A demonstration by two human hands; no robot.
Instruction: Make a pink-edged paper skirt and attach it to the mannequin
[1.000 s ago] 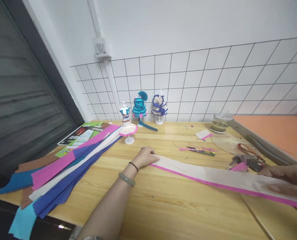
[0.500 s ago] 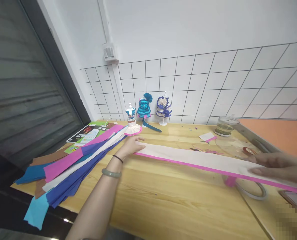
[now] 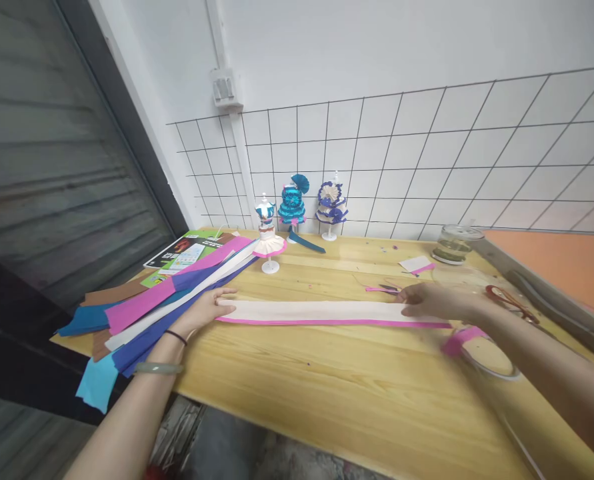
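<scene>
A long cream paper strip (image 3: 321,311) with a pink edge lies flat across the wooden table (image 3: 327,387). My left hand (image 3: 204,310) rests on its left end, fingers stretched flat. My right hand (image 3: 429,301) presses on the strip near its right end, fingers flat and together. A pink tape end and a clear ring of tape (image 3: 481,347) lie just right of my right hand.
A pile of crepe paper sheets (image 3: 147,313) in blue, pink, white and brown hangs over the table's left edge. Three small dress forms (image 3: 297,213) stand at the back by the wire grid. A glass jar (image 3: 451,244), scraps and scissors (image 3: 389,289) lie at the right.
Both hands slid the strip leftward and toward me; my right hand moved in from the far right along the strip. The view shifted left and pulled back.
</scene>
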